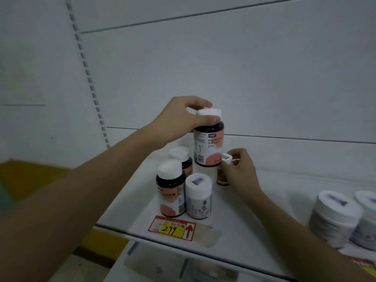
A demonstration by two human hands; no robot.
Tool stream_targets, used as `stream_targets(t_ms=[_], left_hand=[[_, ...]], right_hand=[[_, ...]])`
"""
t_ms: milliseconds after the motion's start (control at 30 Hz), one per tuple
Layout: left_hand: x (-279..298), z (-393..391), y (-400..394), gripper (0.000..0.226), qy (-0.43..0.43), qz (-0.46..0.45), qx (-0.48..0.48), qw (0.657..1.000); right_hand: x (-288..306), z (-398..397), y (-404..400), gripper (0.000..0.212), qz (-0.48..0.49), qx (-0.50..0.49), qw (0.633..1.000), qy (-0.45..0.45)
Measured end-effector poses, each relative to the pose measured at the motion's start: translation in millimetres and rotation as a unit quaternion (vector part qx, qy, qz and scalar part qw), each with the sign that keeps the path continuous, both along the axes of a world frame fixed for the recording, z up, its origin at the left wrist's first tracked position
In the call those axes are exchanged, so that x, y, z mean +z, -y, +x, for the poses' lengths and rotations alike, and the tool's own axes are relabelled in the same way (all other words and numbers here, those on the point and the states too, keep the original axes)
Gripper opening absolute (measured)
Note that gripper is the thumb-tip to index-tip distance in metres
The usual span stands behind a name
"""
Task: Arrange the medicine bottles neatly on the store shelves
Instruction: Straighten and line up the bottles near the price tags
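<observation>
Fingers of left hand point(184, 116) curl round the white cap of a dark bottle w/ pink label point(208, 142): thumb across the cap's front edge, other fingers over top & behind. Bottle hangs upright below those fingers, lifted clear of the shelf point(254, 216), its base just above & beside right hand's fingertips.

Right hand point(238, 169) pinches the white cap of a small orange bottle point(222, 178) betw. thumb & curled fingers; that bottle stands on the shelf directly under the fingers, mostly hidden by the hand & the lifted bottle.

Below-left of the right fingers, 3 more stand close together: front dark bottle point(171, 190), rear dark bottle point(183, 159) behind it, white bottle point(199, 196) touching or nearly touching the front one, can't tell which. Well right of both hands, white-capped jars point(337, 216) at shelf edge. Red/yellow price tag point(173, 227) reading 299 on the shelf front, below the trio.
</observation>
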State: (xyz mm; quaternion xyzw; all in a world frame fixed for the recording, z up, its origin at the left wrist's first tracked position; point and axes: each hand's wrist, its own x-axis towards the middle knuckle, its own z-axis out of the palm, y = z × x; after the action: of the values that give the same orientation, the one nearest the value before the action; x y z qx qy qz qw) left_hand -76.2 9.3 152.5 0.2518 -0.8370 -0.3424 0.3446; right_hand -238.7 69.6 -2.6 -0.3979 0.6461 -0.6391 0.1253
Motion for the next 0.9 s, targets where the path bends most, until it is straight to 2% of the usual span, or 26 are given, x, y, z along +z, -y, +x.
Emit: stream_targets(t_ms=[167, 333, 500, 667, 800, 900], left_hand=[[-14, -20, 30, 0.044, 0.057, -0.026, -0.089, 0.994], [-25, -25, 52, 0.042, 0.106, -0.053, -0.166, 0.979], [-42, -30, 61, 0.041, 0.222, -0.100, -0.245, 0.938], [-35, -29, 67, 0.042, 0.285, -0.120, -0.273, 0.911], [-27, -21, 59, 0.052, 0.275, -0.152, -0.244, 0.917], [-21, -10, 42, 0.033, 0.217, -0.187, -0.213, 0.934]], right_hand=[[-9, -2, -1, 0.023, -0.013, -0.037, 0.999, -0.020], [-12, -15, -3, 0.027, -0.016, -0.162, 0.987, -0.010], [-16, -21, -2, 0.029, -0.004, -0.201, 0.980, -0.005], [-16, -21, 0, 0.029, 0.004, -0.222, 0.975, 0.007], [-14, -18, 0, 0.027, 0.011, -0.219, 0.976, 0.008], [-12, -15, -2, 0.025, 0.004, -0.205, 0.979, 0.007]])
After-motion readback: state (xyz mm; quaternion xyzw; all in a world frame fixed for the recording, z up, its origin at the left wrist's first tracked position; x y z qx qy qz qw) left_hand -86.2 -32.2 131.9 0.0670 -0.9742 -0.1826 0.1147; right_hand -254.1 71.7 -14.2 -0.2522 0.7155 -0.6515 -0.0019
